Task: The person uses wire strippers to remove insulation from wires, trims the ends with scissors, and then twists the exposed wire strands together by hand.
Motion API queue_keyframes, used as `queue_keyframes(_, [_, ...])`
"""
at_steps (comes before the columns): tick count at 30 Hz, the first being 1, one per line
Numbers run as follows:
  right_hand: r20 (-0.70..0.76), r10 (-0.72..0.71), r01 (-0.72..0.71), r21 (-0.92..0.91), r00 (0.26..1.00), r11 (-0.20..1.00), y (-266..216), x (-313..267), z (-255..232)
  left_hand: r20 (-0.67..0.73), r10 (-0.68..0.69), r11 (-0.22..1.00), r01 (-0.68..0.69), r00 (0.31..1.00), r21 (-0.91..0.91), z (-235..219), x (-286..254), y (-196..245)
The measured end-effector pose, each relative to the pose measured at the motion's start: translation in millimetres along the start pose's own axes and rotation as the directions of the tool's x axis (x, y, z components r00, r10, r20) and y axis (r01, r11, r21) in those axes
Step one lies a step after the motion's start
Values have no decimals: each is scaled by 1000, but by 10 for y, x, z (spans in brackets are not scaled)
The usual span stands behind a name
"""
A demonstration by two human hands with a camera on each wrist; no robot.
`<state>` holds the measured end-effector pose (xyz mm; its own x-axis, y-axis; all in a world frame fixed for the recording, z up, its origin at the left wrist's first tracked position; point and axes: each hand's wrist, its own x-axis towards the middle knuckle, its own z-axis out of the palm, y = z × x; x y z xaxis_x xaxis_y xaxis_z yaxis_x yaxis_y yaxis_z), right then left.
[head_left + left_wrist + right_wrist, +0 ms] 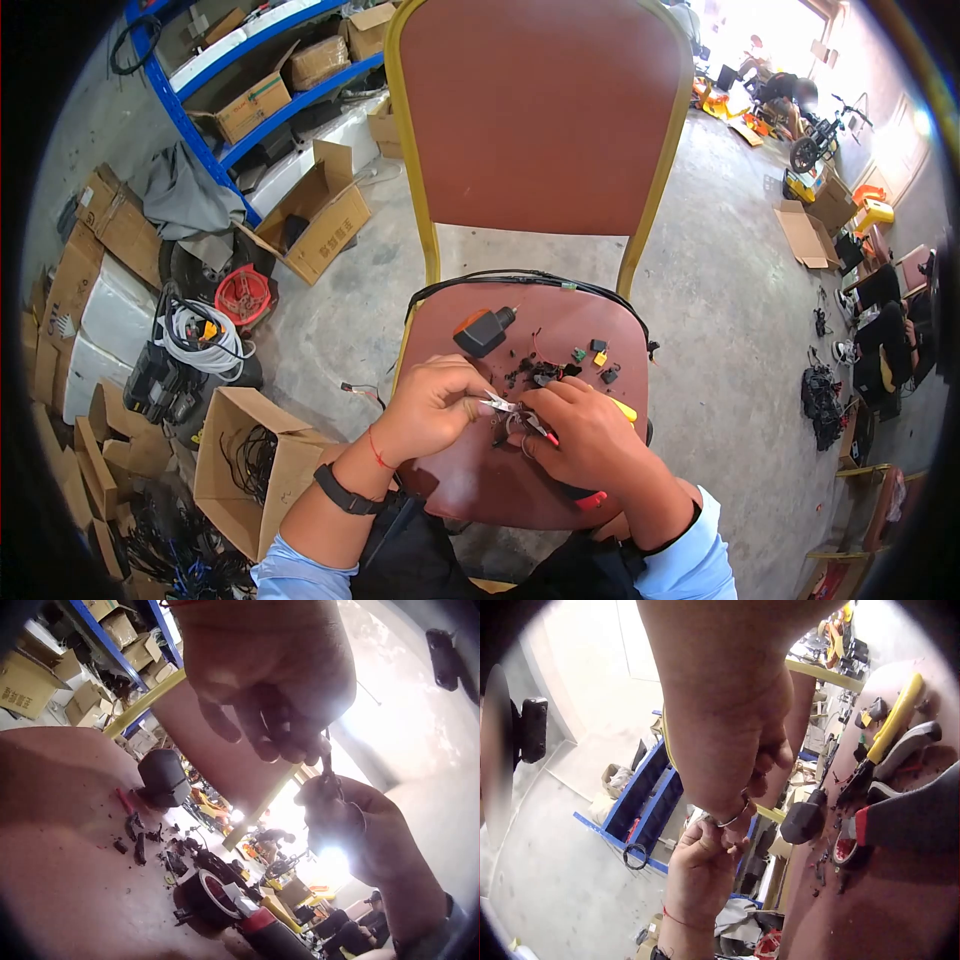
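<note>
Both hands meet over the chair seat [450, 480]. My left hand [440, 405] pinches a small silvery metal piece [498, 402] between thumb and fingertips. The curled fingers of my right hand [585, 430] hold the same piece from the other side, fingertips right at it; its exact kind I cannot tell. In the left wrist view the held piece [328, 761] shows dark against the light. Below the hands lie scattered black scraps [530, 372]. A roll of black tape [847, 851] and a yellow-handled tool [896, 720] rest on the seat.
A black housing with an orange face [483, 332] lies at the seat's left rear. Black cable [530, 275] runs along the seat's back edge. A dark tool with a red end [907, 817] lies near the tape. An open carton of cables [235, 460] stands on the left.
</note>
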<state>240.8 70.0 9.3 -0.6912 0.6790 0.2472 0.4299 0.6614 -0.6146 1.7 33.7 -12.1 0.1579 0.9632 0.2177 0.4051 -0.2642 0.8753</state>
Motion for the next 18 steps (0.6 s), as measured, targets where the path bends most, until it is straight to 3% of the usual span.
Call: queue_keyframes(18, [24, 43, -43, 7, 999, 999, -62, 1, -70, 34, 28, 1000, -28, 999, -5, -52, 3, 26])
